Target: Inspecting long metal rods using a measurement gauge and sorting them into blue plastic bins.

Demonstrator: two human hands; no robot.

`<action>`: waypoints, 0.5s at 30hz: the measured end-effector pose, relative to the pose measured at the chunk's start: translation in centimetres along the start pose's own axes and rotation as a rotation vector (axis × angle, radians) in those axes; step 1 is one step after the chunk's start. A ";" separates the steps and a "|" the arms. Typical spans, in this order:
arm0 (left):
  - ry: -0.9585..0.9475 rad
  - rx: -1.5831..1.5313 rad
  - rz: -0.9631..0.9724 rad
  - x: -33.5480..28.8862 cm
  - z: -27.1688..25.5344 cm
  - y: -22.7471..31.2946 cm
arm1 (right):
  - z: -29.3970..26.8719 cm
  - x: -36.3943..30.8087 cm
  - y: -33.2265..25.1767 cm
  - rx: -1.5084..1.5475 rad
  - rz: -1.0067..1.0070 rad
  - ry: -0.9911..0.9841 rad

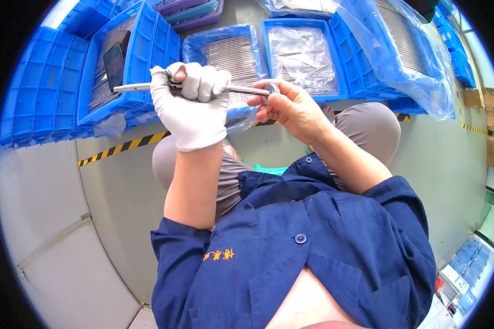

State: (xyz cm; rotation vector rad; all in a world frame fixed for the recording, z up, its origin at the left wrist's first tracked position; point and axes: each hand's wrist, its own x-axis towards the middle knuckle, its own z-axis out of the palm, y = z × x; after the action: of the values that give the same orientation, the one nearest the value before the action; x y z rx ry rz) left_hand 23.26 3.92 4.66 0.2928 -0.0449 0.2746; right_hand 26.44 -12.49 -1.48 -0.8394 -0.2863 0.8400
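Observation:
My left hand [192, 112], in a white glove with a bare thumb tip showing, is closed around a slim metal rod [133, 87]. The rod lies nearly level, and its left end sticks out past the glove. At its right end, my bare right hand [299, 109] pinches a small round dark-grey piece [272, 89] between thumb and fingers. This piece meets the rod's tip; whether it sits around it or against it, I cannot tell. Beyond my hands, a blue crate [192, 52] lined with plastic holds many similar rods in rows.
Another blue crate [340, 71] holds rods under clear film. At the left, a dark phone [114, 64] leans on a rod-filled crate. Stacked blue crates [44, 88] stand at far left; a plastic-draped crate [431, 71] stands right. Yellow-black tape [123, 147] marks the floor.

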 end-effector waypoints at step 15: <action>-0.037 0.088 0.155 -2.0 -0.5 0.7 | 3.2 -1.2 1.3 -0.069 -0.071 0.085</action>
State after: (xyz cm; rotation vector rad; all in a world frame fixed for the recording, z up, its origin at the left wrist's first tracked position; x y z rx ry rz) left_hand 21.13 4.21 4.17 0.3826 -0.0924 0.4254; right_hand 23.25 -11.21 -0.24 -0.9223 -0.2700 0.7300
